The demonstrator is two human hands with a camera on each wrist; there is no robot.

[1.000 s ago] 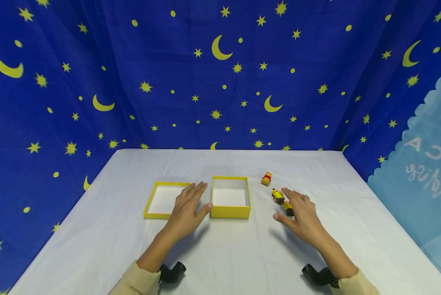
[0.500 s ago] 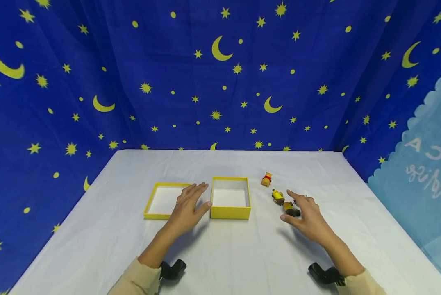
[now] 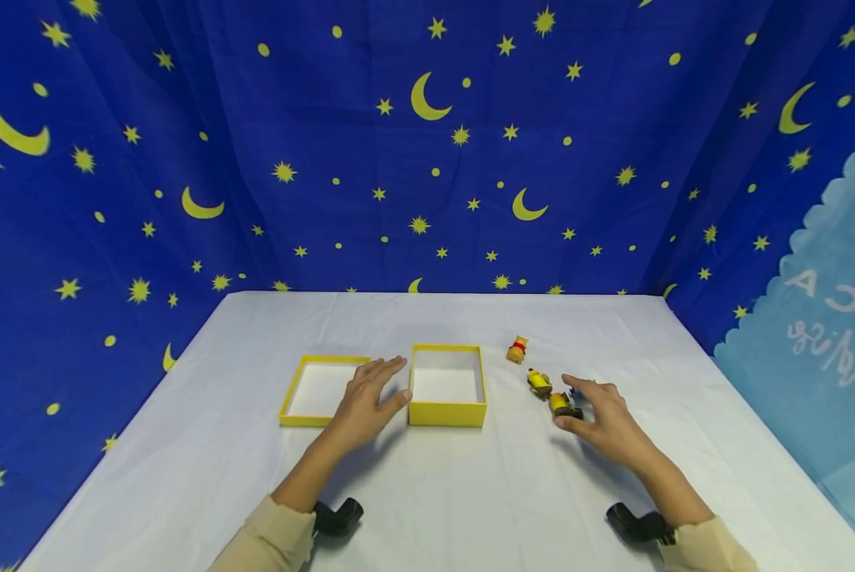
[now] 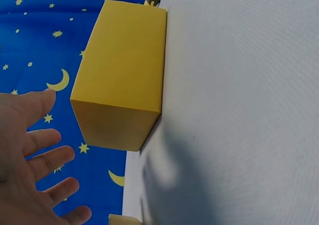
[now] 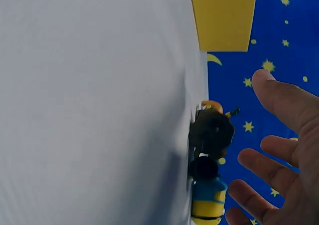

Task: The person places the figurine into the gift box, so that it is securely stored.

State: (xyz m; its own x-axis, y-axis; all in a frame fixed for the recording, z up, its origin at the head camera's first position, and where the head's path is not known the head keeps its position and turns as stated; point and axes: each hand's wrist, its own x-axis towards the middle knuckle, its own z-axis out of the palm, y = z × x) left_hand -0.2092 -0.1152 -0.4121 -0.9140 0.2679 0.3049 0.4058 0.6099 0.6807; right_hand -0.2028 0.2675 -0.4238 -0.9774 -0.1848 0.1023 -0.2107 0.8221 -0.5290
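Observation:
My left hand (image 3: 366, 403) hovers with fingers outstretched between a shallow yellow lid (image 3: 289, 393) and an open yellow box (image 3: 447, 414), holding nothing. In the left wrist view the box (image 4: 122, 60) stands beside the spread fingers. My right hand (image 3: 609, 423) is held above the table at the right, thumb and fingers apart, with no toy in its grasp. Close to its fingertips lies a yellow-and-dark figurine (image 3: 560, 402). A blue-and-yellow figurine (image 5: 209, 197) shows beside the fingers in the right wrist view; the hand mostly hides it in the head view.
A yellow figurine (image 3: 539, 383) lies a little farther back. Behind it is an orange bear figurine (image 3: 516, 349) with a red top. The white-covered table (image 3: 470, 492) meets a blue star-and-moon curtain (image 3: 370, 143) at its far edge.
My right hand has shifted right and slightly toward me, uncovering more of the yellow-and-dark figurine. My left hand has barely moved.

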